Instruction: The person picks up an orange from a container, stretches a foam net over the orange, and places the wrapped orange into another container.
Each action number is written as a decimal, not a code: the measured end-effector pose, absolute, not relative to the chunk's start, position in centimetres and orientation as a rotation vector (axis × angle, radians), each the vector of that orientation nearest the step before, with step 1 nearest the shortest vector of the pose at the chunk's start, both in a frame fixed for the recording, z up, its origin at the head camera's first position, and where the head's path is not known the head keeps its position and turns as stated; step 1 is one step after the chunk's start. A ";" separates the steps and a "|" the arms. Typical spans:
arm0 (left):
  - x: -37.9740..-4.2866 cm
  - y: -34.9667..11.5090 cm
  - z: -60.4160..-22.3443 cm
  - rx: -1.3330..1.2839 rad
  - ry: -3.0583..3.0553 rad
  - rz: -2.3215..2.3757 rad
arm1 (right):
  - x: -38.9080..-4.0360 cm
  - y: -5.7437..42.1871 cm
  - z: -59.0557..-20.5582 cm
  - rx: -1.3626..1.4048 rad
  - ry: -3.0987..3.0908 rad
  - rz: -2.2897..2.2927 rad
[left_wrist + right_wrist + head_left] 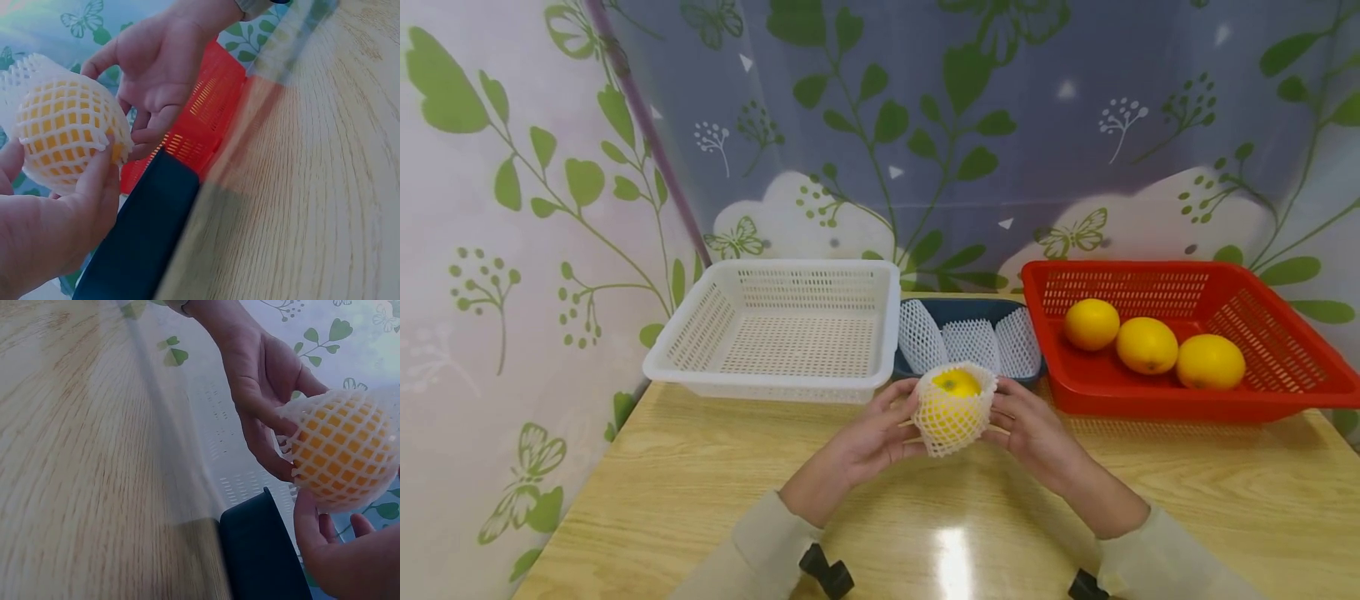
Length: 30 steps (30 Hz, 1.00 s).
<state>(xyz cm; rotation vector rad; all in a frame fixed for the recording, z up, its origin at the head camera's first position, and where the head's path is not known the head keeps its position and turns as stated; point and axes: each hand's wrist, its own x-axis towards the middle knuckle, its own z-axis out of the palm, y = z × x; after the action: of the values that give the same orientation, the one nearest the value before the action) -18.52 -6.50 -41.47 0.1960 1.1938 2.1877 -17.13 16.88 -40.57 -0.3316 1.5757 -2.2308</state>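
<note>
A yellow lemon-like fruit (957, 408) sits inside a white foam net sleeve (69, 125), held up over the table between both hands. My left hand (880, 431) grips it from the left, its fingers and thumb around the net. From the right, my right hand (1033, 429) holds the same netted fruit with fingertips and thumb. The yellow top shows through the sleeve's open upper end in the head view. Behind the hands, a dark blue basket (951, 308) holds several more white foam nets (972, 343).
On the left stands a white plastic basket (775, 381) with nothing inside. A red basket (1150, 406) at right holds three yellow fruits (1146, 345). All stand along the back of the wooden table (700, 492), before a patterned curtain (880, 125).
</note>
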 end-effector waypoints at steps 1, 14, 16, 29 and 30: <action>-18.5 -6.5 -41.5 0.194 1.189 2.189 | -17.1 16.9 -40.5 -0.336 1.572 -2.230; -18.6 -6.5 -41.7 0.262 1.249 2.136 | -16.7 16.5 -40.4 -0.322 1.735 -2.138; -18.5 -6.5 -41.6 0.271 1.285 2.118 | -16.8 16.4 -40.4 -0.289 1.764 -2.102; -18.6 -6.0 -41.6 0.392 1.595 2.172 | -17.0 16.7 -40.7 -0.243 1.634 -2.121; -18.6 -6.0 -41.6 0.402 1.605 2.166 | -17.0 16.7 -40.7 -0.242 1.609 -2.128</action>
<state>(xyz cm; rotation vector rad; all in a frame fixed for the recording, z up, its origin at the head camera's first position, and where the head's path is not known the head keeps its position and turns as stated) -18.61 -5.96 -41.61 0.4022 1.6051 2.1657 -16.99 16.73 -40.73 -0.2419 1.6090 -2.1277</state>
